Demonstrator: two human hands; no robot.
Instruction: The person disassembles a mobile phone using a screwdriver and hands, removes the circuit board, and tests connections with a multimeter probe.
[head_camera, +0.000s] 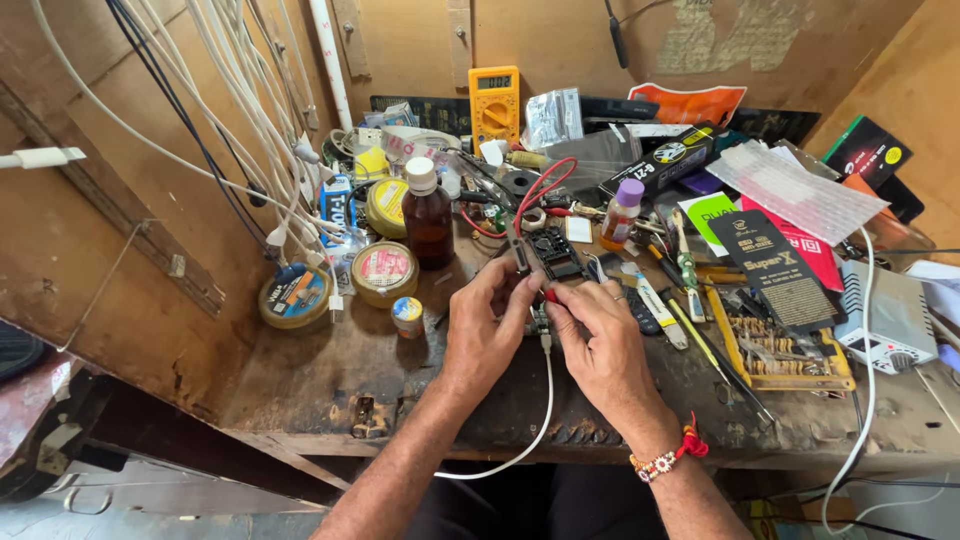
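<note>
Nearest the camera, a white cable (540, 420) runs up to a small circuit board (541, 318) on the cluttered table (330, 370). The left hand (487, 330) pinches the board's top; the right hand (598, 345) has its fingers pressed on a red-tipped tool (550, 296) at the board.

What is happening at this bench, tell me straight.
A person sits at a cluttered wooden workbench, both hands together over a small electronic part. The left hand and right hand pinch it between the fingertips, with a white cable running from it down off the bench edge. A red probe tip shows between the fingers. Around them stand a brown bottle, round tins and a yellow multimeter.
</note>
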